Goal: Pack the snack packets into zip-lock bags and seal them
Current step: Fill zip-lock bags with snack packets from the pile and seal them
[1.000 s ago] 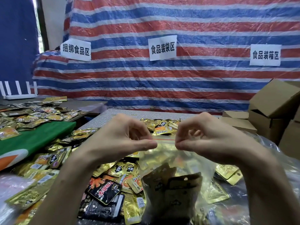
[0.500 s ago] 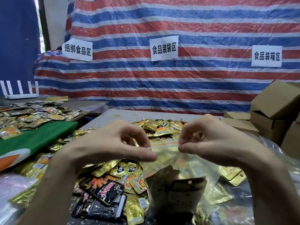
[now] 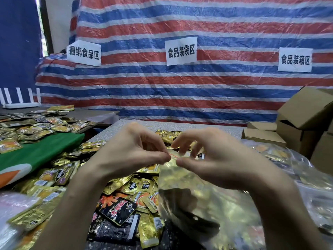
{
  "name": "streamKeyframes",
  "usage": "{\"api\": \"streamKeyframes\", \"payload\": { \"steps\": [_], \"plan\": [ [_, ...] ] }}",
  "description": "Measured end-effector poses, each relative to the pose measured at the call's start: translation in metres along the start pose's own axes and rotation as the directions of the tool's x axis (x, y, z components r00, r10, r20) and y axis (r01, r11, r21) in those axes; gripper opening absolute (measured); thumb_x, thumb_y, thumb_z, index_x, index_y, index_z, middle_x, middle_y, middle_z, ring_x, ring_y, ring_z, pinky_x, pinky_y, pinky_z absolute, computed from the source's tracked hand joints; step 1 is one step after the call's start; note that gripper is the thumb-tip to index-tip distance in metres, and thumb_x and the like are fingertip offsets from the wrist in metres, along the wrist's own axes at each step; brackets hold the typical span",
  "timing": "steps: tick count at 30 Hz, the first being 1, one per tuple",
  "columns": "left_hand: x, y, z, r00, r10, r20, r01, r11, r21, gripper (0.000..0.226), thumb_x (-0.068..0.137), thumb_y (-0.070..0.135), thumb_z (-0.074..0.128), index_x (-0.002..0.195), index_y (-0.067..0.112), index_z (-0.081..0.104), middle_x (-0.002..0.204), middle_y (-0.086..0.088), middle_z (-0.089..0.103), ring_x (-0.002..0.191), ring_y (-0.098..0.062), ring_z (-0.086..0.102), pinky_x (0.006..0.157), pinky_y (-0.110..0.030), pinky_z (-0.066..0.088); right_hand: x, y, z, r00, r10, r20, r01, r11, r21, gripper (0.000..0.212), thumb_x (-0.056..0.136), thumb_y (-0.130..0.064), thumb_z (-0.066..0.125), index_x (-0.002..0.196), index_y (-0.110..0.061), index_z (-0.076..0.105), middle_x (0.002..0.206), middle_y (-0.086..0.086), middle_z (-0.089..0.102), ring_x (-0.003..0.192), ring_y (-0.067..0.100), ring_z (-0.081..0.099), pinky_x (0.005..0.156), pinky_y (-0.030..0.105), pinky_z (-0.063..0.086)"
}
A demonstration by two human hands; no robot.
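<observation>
A clear zip-lock bag [image 3: 194,197] with gold and dark snack packets inside hangs upright over the table in front of me. Its red zip strip runs along the top edge between my hands. My left hand [image 3: 133,152] pinches the strip's left end between thumb and fingers. My right hand [image 3: 214,159] pinches the strip just to the right, close beside the left hand. Loose gold and black snack packets [image 3: 124,204] lie heaped on the table below and to the left.
A green cloth [image 3: 36,154] and more packets cover the table at left. Cardboard boxes [image 3: 304,121] are stacked at right, with clear plastic bags [image 3: 295,165] in front of them. A striped tarp [image 3: 180,87] with paper signs hangs behind the grey table [image 3: 207,126].
My two hands have come together along the zip strip, the gap between them closing. The bag has tilted and shifted slightly right.
</observation>
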State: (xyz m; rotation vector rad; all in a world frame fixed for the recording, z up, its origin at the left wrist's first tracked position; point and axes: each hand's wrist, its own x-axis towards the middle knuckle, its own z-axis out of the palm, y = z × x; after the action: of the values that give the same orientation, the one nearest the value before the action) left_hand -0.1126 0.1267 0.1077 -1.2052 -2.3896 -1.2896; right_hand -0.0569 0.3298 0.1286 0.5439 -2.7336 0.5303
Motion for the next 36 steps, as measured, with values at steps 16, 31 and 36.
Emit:
{"api": "streamKeyframes", "payload": {
  "steps": [16,31,36],
  "plan": [
    [0.001,0.007,0.002,0.985,0.154,0.072,-0.153,0.988,-0.02,0.008,0.076,0.02,0.083,0.074,0.013,0.079,0.066,0.001,0.072,0.058,-0.01,0.065,0.053,-0.029,0.052,-0.015,0.0,0.0,0.999,-0.032,0.01,0.031,0.999,0.043,0.019,0.089,-0.049,0.066,0.087,-0.031,0.071,0.08,-0.014,0.067,0.079,0.003,0.061,0.076,0.044,0.054],
    [0.002,0.01,0.011,0.962,0.272,-0.013,-0.272,0.958,-0.084,0.009,0.073,0.021,0.083,0.075,0.013,0.08,0.07,0.002,0.075,0.065,-0.019,0.07,0.061,-0.049,0.056,-0.064,0.03,-0.024,1.0,0.003,-0.002,-0.003,1.0,0.012,0.012,0.092,-0.041,0.065,0.087,-0.032,0.071,0.082,-0.017,0.069,0.08,0.003,0.063,0.077,0.037,0.053],
    [0.001,-0.001,0.004,0.973,0.22,-0.063,-0.226,0.967,-0.119,0.019,0.07,0.037,0.079,0.076,0.019,0.08,0.072,-0.001,0.075,0.068,-0.027,0.07,0.062,-0.06,0.054,-0.078,0.055,-0.029,0.997,0.073,0.014,-0.074,0.997,0.029,0.01,0.091,-0.038,0.067,0.084,-0.032,0.072,0.084,-0.02,0.068,0.081,0.004,0.062,0.071,0.022,0.05]
  ]
}}
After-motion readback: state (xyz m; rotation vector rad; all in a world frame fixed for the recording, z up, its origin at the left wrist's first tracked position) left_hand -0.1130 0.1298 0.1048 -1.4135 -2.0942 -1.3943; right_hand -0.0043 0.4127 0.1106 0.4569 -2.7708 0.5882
